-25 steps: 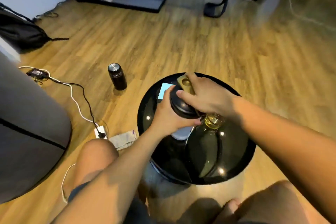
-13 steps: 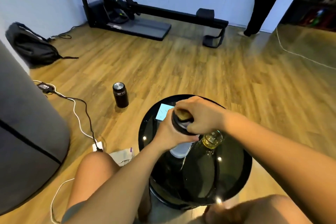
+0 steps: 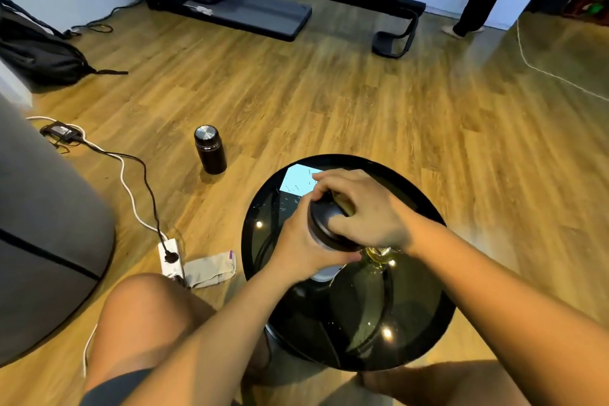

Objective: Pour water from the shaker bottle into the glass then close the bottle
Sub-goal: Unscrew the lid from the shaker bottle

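Note:
The shaker bottle, pale-bodied with a black lid, stands on the round black glass table. My left hand wraps around its body from the left. My right hand lies over the lid, fingers curled around its rim and covering the gold flip cap. The glass sits just right of the bottle, under my right wrist; only part of its yellowish rim shows.
A lit phone screen lies on the table's far side. On the floor stand a black flask, a power strip with cables and a grey cloth. A treadmill and a standing person are at the back.
The gold flip cap, raised a second ago, is now down under my right hand. Both hands stay on the bottle. The camera tilted up, then partly down.

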`<state>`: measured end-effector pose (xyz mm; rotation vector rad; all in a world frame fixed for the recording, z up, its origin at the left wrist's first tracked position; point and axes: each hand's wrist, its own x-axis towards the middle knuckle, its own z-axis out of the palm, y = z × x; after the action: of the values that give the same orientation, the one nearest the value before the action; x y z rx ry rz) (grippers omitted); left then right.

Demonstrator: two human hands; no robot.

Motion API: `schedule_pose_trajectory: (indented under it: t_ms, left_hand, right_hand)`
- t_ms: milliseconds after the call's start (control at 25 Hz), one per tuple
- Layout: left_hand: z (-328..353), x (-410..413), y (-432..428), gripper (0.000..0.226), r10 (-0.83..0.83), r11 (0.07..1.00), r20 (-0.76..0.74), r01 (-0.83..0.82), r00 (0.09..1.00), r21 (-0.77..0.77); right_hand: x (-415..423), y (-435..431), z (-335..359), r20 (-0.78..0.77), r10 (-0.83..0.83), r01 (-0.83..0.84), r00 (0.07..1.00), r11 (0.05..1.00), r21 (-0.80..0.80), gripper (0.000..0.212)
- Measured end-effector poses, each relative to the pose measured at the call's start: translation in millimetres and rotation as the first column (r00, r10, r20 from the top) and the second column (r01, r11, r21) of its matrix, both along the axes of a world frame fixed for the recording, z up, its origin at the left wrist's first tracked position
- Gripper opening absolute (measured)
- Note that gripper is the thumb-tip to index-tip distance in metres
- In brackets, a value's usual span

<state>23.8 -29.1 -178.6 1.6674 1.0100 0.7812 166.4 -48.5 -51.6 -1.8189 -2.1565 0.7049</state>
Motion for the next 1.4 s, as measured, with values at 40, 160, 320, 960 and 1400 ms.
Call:
schedule_pose_trajectory:
  t_ms: [40,160,320,960,1400]
  left_hand:
    - [-0.8,-0.3,0.3,0.098,-0.007,1.0,-0.008,0.007,1.0,-0.004]
    - [-3.5,-1.0,1.0,0.094,-0.02,0.999,-0.032,0.019,0.999,-0.035]
    - [-3.6,1.4,0.8,0.109,-0.02,0.998,-0.057,0.016,0.998,-0.056]
    - [5.8,-1.3,-3.2,0.101,-0.023,0.999,-0.014,0.023,1.0,-0.033]
    - [2.1,-2.0,-1.5,0.108,-0.038,0.997,-0.004,0.038,0.999,-0.061]
  right_hand:
    - [0.9,1.8,-1.9,0.088,-0.01,0.009,0.996,1.0,0.014,0.055]
    - [-15.2,6.6,-10.1,0.507,-0.264,0.263,0.82,0.962,0.076,0.083]
    - [-27.6,-3.3,-16.2,0.521,-0.225,0.166,0.823,0.973,0.159,0.066]
    - [-2.9,11.5,2.4,0.309,0.134,-0.155,0.941,0.987,0.043,0.057]
    - [-10.8,7.6,7.5,0.309,0.143,-0.125,0.94,0.989,-0.077,0.066]
